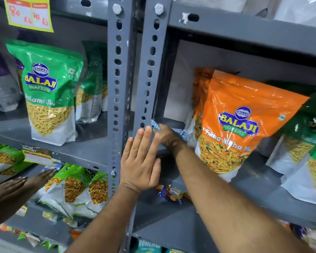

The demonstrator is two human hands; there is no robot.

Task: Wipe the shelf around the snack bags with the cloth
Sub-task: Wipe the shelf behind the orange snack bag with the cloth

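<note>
My right hand reaches deep into the grey shelf, shut on a blue-and-white checked cloth pressed into the back left corner. Only bits of the cloth show around the hand. An orange snack bag stands upright just right of that hand, touching my forearm, with another orange bag behind it. My left hand lies flat and open against the perforated grey upright, holding nothing.
Green snack bags stand right of the orange ones. A green bag stands on the left bay's shelf. Another person's hands reach over bags on the lower left shelf. A small blue packet lies below.
</note>
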